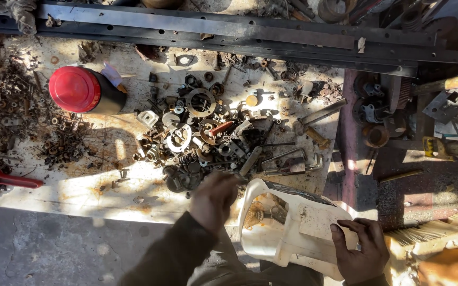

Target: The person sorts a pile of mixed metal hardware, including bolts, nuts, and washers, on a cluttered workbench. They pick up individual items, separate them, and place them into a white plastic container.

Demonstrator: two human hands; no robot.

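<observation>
Long dark steel bars (229, 32): laid across the far edge of the workbench (107, 185).
Cut-open white plastic jug (287, 222): near edge of bench, metal bits inside; right hand (360, 251) rests on its flank, fingers together and flat.
Heap of rusty washers, rings and bolts (208, 137): mid-bench; left hand (214, 200) reaches its near edge, blurred, fingers' state not discernible.
Red-lidded black can (83, 90): left of heap.
</observation>
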